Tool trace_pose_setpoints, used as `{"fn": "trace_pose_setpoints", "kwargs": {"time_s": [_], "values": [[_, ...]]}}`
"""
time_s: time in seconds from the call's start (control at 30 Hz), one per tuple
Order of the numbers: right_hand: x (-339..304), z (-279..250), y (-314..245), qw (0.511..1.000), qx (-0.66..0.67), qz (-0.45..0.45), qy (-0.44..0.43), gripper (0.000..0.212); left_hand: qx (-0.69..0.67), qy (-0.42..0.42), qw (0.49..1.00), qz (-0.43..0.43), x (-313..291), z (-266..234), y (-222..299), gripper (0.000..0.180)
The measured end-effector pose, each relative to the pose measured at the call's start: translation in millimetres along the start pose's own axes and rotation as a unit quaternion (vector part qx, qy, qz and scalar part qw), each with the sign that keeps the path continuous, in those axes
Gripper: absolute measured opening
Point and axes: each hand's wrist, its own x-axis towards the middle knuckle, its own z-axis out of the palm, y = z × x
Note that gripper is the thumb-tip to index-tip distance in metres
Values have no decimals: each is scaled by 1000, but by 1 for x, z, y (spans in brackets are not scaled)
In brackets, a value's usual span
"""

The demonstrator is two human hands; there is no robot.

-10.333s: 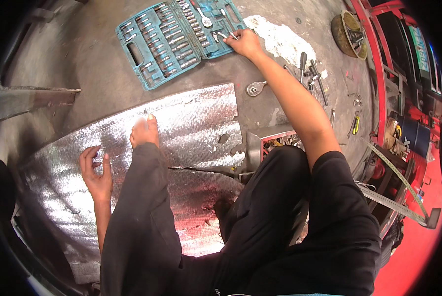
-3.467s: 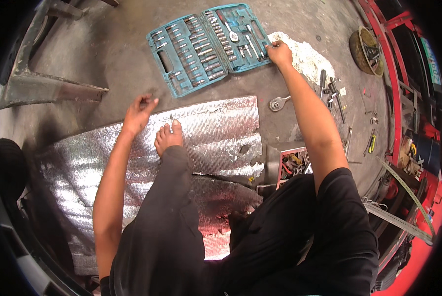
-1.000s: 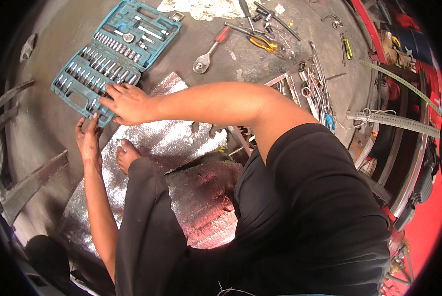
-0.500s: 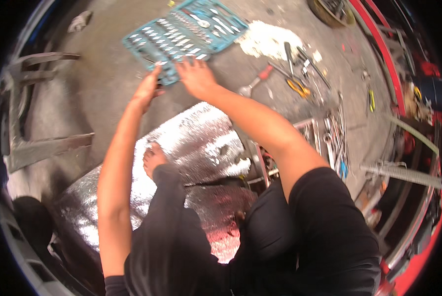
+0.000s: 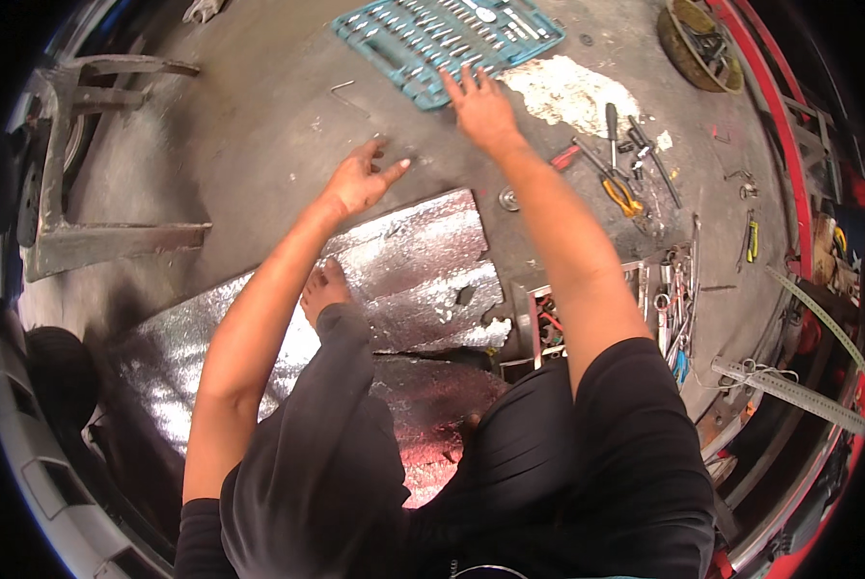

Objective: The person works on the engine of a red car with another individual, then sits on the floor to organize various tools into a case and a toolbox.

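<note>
One teal socket case lies open on the concrete floor. The right hand hovers at its near edge, fingers spread, holding nothing. The left hand rests on the floor beside one silver foil sheet, fingers apart and empty.

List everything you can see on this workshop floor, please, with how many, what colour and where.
Socket set case: one, teal, open, top centre.
Foil mat: one, silver, crinkled, under the person.
Pale patch: one, whitish, right of the case.
Loose hand tools: several, red, yellow and black handles, right of the patch.
Tool tray: one, metal, by the right arm.
Metal frame: one, grey, far left.
Round basket: one, dark, top right.
Bare foot: one, on the mat.
Left hand: open, over bare floor.
Right hand: open, fingertips at the case's edge.
</note>
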Motion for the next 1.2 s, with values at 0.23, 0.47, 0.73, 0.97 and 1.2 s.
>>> {"fn": "trace_pose_setpoints", "kwargs": {"time_s": [0.23, 0.47, 0.73, 0.97, 1.2], "values": [[35, -12, 29, 996, 18, 25, -89, 59, -100, 72, 990, -72, -63, -23, -61, 48], [45, -6, -17, 989, 122, -23, -77, 55, -192, 131, 964, -126, -128, -11, -90, 37], [87, -21, -154, 941, 304, 77, -131, 39, -239, 91, 959, -121, -167, 15, -100, 29], [99, -16, -136, 953, 199, 35, -225, 31, -244, 88, 953, -155, -165, 23, -103, 25], [44, -43, -129, 936, 208, 80, -271, 31, -350, 152, 907, -176, -169, 45, -111, 17]]}}
